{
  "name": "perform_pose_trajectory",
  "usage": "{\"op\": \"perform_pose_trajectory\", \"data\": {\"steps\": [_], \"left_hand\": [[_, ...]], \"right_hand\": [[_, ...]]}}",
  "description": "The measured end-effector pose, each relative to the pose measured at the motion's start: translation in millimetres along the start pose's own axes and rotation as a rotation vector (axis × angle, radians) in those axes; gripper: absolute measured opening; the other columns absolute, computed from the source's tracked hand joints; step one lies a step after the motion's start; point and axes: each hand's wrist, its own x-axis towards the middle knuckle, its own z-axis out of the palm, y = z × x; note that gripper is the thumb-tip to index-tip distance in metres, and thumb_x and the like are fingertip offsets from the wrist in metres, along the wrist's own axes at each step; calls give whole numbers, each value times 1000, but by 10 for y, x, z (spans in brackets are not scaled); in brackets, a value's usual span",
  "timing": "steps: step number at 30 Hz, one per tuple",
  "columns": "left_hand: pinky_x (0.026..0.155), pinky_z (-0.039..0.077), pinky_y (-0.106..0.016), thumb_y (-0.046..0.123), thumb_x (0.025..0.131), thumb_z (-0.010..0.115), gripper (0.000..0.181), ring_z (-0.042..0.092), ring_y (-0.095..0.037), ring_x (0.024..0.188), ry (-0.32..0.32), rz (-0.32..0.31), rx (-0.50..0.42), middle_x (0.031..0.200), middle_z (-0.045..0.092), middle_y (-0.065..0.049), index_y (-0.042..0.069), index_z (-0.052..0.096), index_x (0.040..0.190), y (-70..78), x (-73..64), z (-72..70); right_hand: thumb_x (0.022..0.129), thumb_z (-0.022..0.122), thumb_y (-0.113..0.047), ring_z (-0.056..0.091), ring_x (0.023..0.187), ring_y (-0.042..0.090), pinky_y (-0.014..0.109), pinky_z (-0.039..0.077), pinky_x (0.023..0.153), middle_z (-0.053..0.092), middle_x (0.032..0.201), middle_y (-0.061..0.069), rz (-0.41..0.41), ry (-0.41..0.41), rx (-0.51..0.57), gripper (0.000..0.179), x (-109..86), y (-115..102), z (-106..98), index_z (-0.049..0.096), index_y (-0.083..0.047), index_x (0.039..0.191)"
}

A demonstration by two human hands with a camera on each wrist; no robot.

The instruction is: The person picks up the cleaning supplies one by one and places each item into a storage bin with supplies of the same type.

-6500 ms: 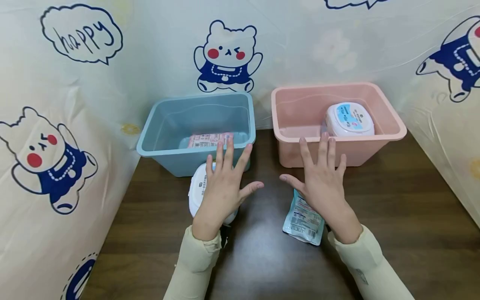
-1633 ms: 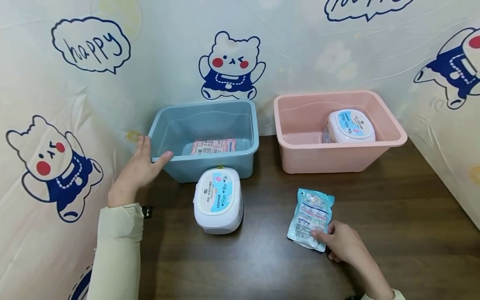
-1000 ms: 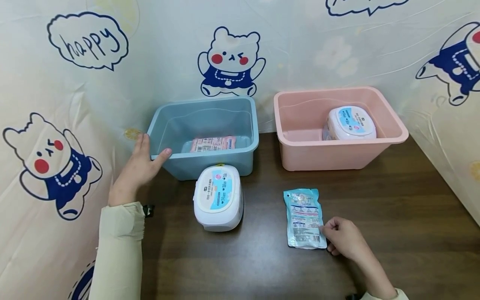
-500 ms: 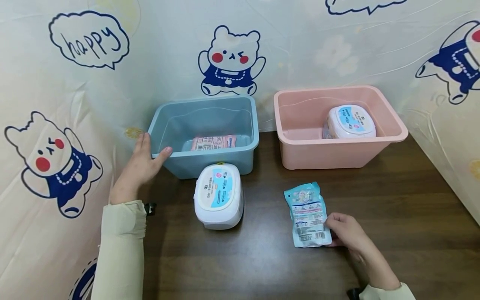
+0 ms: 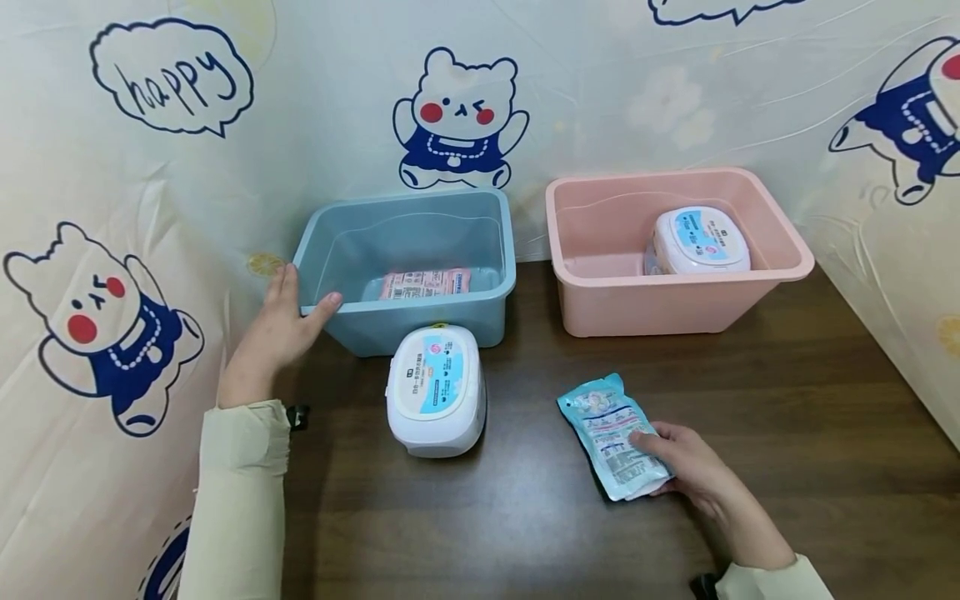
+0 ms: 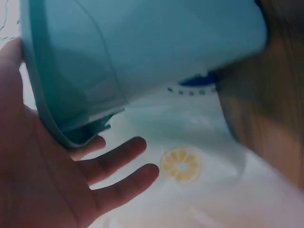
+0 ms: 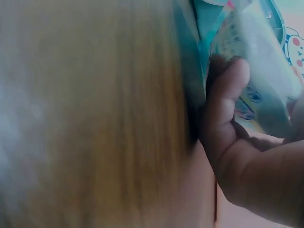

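My right hand (image 5: 701, 471) pinches the lower right corner of a light blue printed pouch (image 5: 611, 437), thumb on top and fingers underneath. In the right wrist view, the thumb lies across the blurred pouch (image 7: 266, 71). My left hand (image 5: 273, 342) rests against the left front corner of a blue plastic bin (image 5: 420, 321). The left wrist view has its fingers (image 6: 118, 156) straight and spread below the bin's rim (image 6: 45, 111). A white lidded tub (image 5: 435, 387) with a blue label stands before that bin. Inside the bin lies a pink printed packet (image 5: 425, 283).
To the right stands a pink bin (image 5: 637, 308) holding another white lidded tub (image 5: 701, 240) and something partly hidden beside it. Both bins stand at the back of the dark wooden table (image 5: 495, 533), against a cloth backdrop (image 5: 600, 100) with cartoon bears.
Both hands first lay spread over the table; the left moved to the blue bin's corner, the right to the pouch. Over the last half second the pouch has turned, its top swinging left.
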Motion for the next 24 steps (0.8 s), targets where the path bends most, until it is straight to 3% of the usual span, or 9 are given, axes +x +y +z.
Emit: {"op": "perform_pose_trajectory", "data": {"steps": [5,12,19,24], "left_hand": [[107,12,-76,79,93,35,111,-3,-56,146,-37,11,70,162,-24,-20,5,-20,156,-42,54,-121],[108,8,-75,79,86,53,123,-17,-46,148,-103,14,-13,161,-33,-7,13,-24,155,-77,171,-217],[112,7,-71,77,87,54,122,-14,-43,150,-109,33,-32,163,-29,-7,15,-25,156,-67,253,-188],[109,11,-75,81,86,48,120,-8,-47,149,-84,38,44,161,-32,-3,15,-22,157,-85,260,-155]], "right_hand": [[102,58,-18,69,85,23,34,58,71,69,100,13,-22,-45,-72,56,8,-2,30,37,17,140],[102,48,-13,68,90,23,36,58,74,68,108,14,4,-24,-24,59,-19,5,9,26,17,148],[104,57,-23,71,88,27,41,60,74,70,106,14,-10,-41,-12,65,-25,-8,-30,27,14,149],[105,55,-19,69,93,27,43,59,77,66,112,14,-13,-79,40,68,7,-34,-36,16,6,155]]}}
